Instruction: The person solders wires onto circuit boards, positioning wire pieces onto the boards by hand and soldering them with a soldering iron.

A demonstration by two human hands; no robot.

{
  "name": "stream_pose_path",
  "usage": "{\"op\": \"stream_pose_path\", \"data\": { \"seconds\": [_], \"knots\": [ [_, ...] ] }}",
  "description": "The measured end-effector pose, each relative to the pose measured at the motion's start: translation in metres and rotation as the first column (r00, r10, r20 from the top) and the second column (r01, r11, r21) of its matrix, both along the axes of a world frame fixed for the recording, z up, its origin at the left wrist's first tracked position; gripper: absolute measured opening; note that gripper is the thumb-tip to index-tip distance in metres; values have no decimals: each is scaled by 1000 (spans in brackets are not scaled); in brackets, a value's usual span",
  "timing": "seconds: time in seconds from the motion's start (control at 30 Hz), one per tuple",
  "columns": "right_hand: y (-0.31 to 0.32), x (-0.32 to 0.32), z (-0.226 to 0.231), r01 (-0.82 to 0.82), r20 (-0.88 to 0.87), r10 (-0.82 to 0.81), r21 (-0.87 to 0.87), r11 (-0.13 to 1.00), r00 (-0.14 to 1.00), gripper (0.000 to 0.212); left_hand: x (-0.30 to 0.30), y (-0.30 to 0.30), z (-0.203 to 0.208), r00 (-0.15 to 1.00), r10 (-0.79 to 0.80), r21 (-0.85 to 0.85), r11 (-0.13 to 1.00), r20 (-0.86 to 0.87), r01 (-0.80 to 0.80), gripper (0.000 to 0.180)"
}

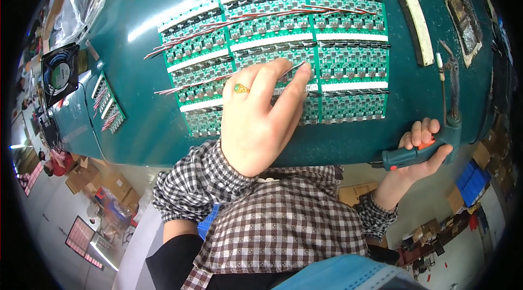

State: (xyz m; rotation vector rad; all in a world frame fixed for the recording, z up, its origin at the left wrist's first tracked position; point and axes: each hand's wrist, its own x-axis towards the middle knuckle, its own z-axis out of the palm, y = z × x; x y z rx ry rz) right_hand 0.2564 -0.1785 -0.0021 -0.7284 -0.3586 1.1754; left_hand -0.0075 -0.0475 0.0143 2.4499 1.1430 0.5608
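Left hand [259, 118] pinches a thin wire [294, 69] over the green circuit boards [348, 64]; at four o'clock, right hand [419, 151] grips a soldering gun [436, 143].

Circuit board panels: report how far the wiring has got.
Done: upper and left circuit board panels carry red wires. In hand: left hand presses a wire mid-panel; right hand holds the soldering gun off to the side. Left: lower-right boards show no wires.
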Motion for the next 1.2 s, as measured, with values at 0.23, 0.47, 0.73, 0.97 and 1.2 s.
{"op": "stream_pose_path", "data": {
  "seconds": [0.23, 0.47, 0.73, 0.97, 1.2],
  "knots": [
    [-2, -4, 3, 9, -7, -9, -31, 999, 1000, 50, -3, 0, 1, 1000, -3, -11, 1000, 1, 3, 40],
    [-3, -5, 7, 15, -4, -15, -38, 999, 1000, 50, -2, 2, 4, 1000, 7, -58, 998, 25, -6, 40],
    [1, -7, 12, 16, -5, -17, -43, 999, 1000, 48, -4, 6, 11, 1000, 6, -97, 995, 18, -4, 43],
    [0, -2, 9, 13, -1, -13, -37, 999, 1000, 47, -1, -3, 4, 995, -20, 1, 1000, -97, 20, 51],
    [0, -1, 8, 23, -13, -24, -24, 999, 1000, 46, -8, -9, 0, 1000, -20, -37, 999, 14, 21, 50]
  ]
}}
